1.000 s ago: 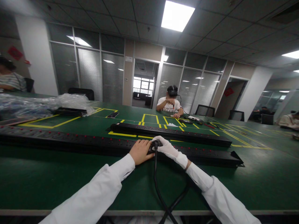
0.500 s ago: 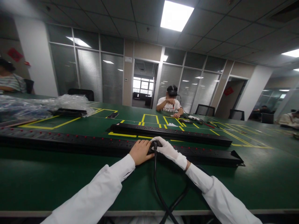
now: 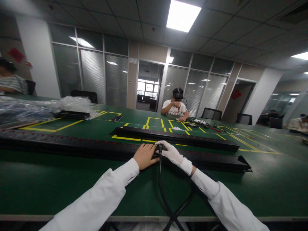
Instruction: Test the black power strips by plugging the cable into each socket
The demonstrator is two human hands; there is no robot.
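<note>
A long black socket strip [image 3: 96, 146] with red dots lies across the green table. My left hand [image 3: 144, 156], bare, grips the strip near its middle, with the thumb below and the fingers over the top. Right beside it, my right hand [image 3: 171, 153] wears a white glove and is closed on a black plug [image 3: 160, 147] at the strip's face. From the plug a thick black cable [image 3: 160, 183] runs down over the table's front edge. How deep the plug sits cannot be seen. Behind lies a second black strip [image 3: 178, 138].
Clear plastic wrap [image 3: 72, 106] and a phone [image 3: 116, 118] lie at the left and back. Across the green table [image 3: 72, 183], a person [image 3: 175, 107] sits near cables and a white power strip [image 3: 200, 122]. Yellow tape marks the surface.
</note>
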